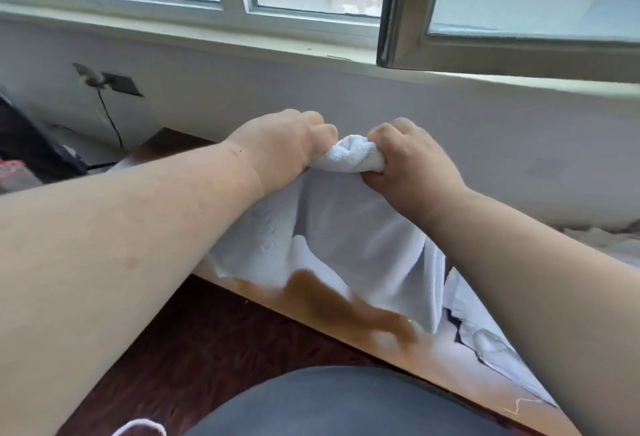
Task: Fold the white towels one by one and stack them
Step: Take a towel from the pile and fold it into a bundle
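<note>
Both hands are raised side by side, nearly touching. The left hand [280, 144] and right hand [408, 161] each grip a bunched edge of a white towel [346, 227], which hangs over the tabletop's [450, 366] front edge.

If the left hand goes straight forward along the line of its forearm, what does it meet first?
The left hand grips the white towel and points toward the pale wall below the window sill. The wall looks like the first thing in that line, though depth is unclear.

White towel [349, 227] hangs bunched at its top edge, draping downward.
</note>
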A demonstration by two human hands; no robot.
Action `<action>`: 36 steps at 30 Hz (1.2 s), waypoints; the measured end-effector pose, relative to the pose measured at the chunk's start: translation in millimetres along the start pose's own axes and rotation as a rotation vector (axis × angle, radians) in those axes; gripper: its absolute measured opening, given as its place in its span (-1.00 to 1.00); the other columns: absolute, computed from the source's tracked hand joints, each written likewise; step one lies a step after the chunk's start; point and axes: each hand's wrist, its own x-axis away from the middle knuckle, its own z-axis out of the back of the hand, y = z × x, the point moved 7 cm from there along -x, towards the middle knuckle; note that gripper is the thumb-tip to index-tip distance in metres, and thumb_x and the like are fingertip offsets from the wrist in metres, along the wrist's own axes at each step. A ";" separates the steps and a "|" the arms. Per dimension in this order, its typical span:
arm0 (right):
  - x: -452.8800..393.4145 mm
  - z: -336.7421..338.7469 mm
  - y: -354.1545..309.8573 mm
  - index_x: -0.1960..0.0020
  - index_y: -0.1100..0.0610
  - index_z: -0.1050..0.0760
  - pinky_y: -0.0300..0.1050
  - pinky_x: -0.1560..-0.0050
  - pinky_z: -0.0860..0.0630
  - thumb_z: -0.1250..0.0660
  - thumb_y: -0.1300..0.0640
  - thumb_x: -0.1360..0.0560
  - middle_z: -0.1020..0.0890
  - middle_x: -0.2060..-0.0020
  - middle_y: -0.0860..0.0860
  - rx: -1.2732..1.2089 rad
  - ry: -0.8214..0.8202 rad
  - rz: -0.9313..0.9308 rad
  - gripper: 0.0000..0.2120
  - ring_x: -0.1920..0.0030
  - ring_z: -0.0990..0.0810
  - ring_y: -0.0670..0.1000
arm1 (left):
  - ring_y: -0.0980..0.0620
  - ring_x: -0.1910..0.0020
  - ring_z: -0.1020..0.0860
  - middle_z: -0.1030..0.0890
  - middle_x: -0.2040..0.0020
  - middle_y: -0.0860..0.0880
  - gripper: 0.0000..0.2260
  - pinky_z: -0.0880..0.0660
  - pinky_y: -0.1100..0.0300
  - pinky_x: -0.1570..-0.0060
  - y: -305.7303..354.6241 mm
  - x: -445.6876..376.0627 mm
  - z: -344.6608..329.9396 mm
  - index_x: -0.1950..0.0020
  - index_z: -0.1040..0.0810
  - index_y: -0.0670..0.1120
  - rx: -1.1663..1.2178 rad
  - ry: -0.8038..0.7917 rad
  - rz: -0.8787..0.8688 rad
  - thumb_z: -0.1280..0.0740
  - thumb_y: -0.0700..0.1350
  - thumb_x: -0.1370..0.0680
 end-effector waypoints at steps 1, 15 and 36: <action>-6.2 -11.5 -10.6 -0.05 0.15 -0.55 0.00 0.19 -0.42 -0.47 0.11 -0.41 -0.51 0.10 0.11 -0.020 -0.002 0.008 -0.74 0.12 -0.49 0.20 | -0.08 0.02 -0.40 -0.39 -0.04 -0.03 -0.78 -0.39 0.03 0.16 -14.7 6.5 -4.7 -0.19 -0.39 -0.01 0.000 -0.006 0.012 -0.25 -0.20 -0.57; -106.5 -160.7 -104.2 -0.02 0.17 -0.51 -0.02 0.28 -0.40 -0.48 0.09 -0.41 -0.46 0.15 0.08 -0.161 -0.107 0.117 -0.74 0.17 -0.44 0.15 | -0.05 0.05 -0.38 -0.36 0.00 0.01 -0.77 -0.35 0.07 0.23 -182.9 50.7 -76.8 -0.13 -0.35 -0.01 -0.149 -0.168 0.174 -0.28 -0.23 -0.54; -112.6 -352.0 -148.3 -0.33 0.00 -0.36 -0.09 -0.25 -0.27 -0.31 0.08 -0.40 -0.35 -0.13 -0.02 -0.079 -0.483 -0.329 -0.50 -0.23 -0.26 0.05 | -0.02 0.17 -0.45 -0.44 0.15 0.10 -0.54 -0.46 0.03 0.19 -334.0 31.7 -252.1 0.05 -0.30 0.10 0.157 -0.371 0.020 -0.30 0.42 -0.34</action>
